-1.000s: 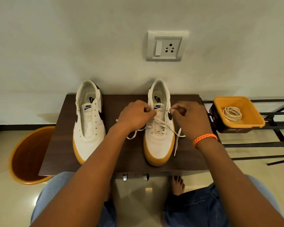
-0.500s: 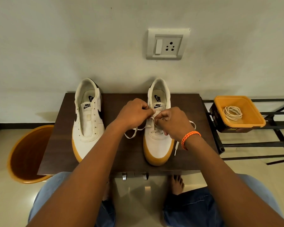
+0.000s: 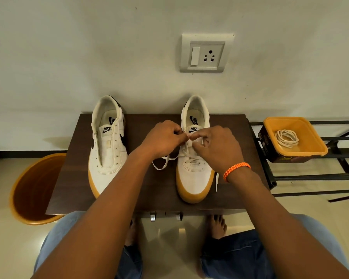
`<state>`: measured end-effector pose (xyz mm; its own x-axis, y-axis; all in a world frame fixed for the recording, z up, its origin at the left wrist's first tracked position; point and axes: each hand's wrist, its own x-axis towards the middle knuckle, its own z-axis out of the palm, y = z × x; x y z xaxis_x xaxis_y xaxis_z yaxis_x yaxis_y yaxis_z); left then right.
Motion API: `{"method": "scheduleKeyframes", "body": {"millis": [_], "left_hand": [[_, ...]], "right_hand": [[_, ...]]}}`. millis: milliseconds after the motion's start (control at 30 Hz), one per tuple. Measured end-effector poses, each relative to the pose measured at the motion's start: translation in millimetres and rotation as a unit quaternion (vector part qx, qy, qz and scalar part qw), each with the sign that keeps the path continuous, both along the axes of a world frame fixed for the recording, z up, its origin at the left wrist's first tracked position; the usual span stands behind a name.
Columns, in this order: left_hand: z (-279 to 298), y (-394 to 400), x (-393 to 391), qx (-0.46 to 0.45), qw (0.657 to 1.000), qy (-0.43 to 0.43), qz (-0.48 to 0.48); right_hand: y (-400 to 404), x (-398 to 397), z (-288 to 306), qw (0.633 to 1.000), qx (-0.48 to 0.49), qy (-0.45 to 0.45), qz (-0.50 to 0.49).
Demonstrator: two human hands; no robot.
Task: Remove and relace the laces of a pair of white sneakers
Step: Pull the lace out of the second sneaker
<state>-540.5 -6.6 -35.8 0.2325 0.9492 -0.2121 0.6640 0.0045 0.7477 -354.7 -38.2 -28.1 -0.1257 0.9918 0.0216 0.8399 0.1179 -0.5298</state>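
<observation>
Against wall (image 3: pixel 69 57), dark wooden table (image 3: pixel 149 190)

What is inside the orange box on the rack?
Inside the orange box lies one coiled white shoelace, resting on the bottom. Nothing else shows on the bottom around it. What lies under the coil is covered.

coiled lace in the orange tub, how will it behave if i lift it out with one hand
Probably floppy: the coiled lace lies in loose loops in the orange tub, so it would likely uncoil and dangle. It looks thin, so probably very light. Nothing visibly binds the loops, so they may tangle.
</observation>
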Motion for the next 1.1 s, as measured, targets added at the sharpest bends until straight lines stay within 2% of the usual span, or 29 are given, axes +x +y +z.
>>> {"method": "scheduleKeyframes", "body": {"millis": [133,400,567,700,967,1100], "left_hand": [[-1,0,-1,-0.005,1.0,-0.004,-0.004],[3,0,-2,-0.022,1.0,0.002,-0.001],[2,0,-2,-0.025,0.999,-0.021,-0.001],[0,0,-4,-0.02,1.0,-0.02,-0.008],[0,2,-5,-0.023,1.0,-0.002,-0.004],[-2,3,-6,-0.02,1.0,-0.005,-0.011]], "right_hand": [[-3,-6,-6,0.999,-0.017,-0.039,0.017],[7,29,12,0.998,-0.028,0.033,-0.051],[2,8,3,0.998,-0.041,0.003,0.038],[-4,-6,-4,0.998,-0.036,-0.03,0.044],[4,28,9,0.997,-0.027,0.047,-0.049],[6,25,9,0.998,-0.001,0.063,-0.016]]}}
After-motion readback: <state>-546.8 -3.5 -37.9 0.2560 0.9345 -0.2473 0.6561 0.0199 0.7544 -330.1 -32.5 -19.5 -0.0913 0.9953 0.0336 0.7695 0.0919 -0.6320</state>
